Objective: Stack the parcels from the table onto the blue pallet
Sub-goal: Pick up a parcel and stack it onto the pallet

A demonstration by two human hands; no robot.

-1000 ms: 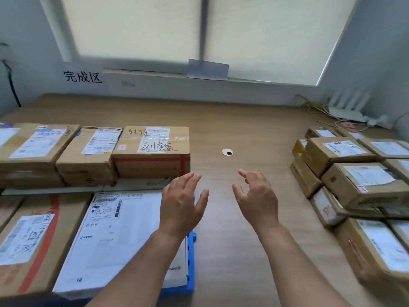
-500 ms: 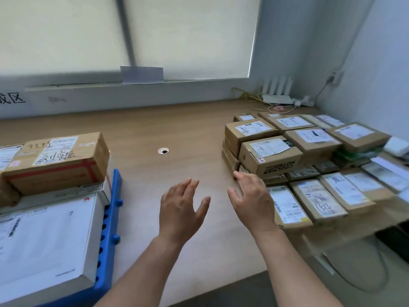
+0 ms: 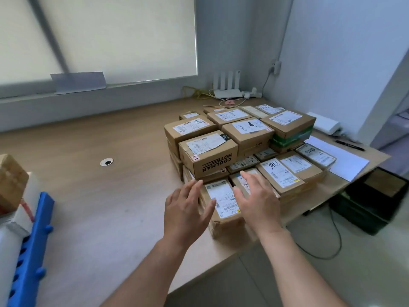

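Head view: the left fingers (image 3: 195,190) and the right fingers (image 3: 252,181) are straight and a little spread, pinching nothing. The left hand (image 3: 186,210) and right hand (image 3: 259,202) are held palm-down on either side of a flat brown parcel (image 3: 222,199). Whether the right palm touches the cardboard under it cannot be told.

That parcel lies at the near corner of the parcel pile (image 3: 243,131), on the right part of the table (image 3: 99,196), close to its front edge. Its white label faces up. Its long axis runs away from the person, with the near end toward the table edge and the far end tucked at the foot of the COOLMAN box (image 3: 211,161), which sits higher.

The step in hand looks like the reach for the next parcel, with no grasp made yet. The next move likely calls for closing both hands on the two long sides and drawing the parcel toward the person, clear of the box above. It would then be carried left to the blue pallet (image 3: 33,240), well apart at the picture's left edge, where stacked parcels (image 3: 11,180) already stand.
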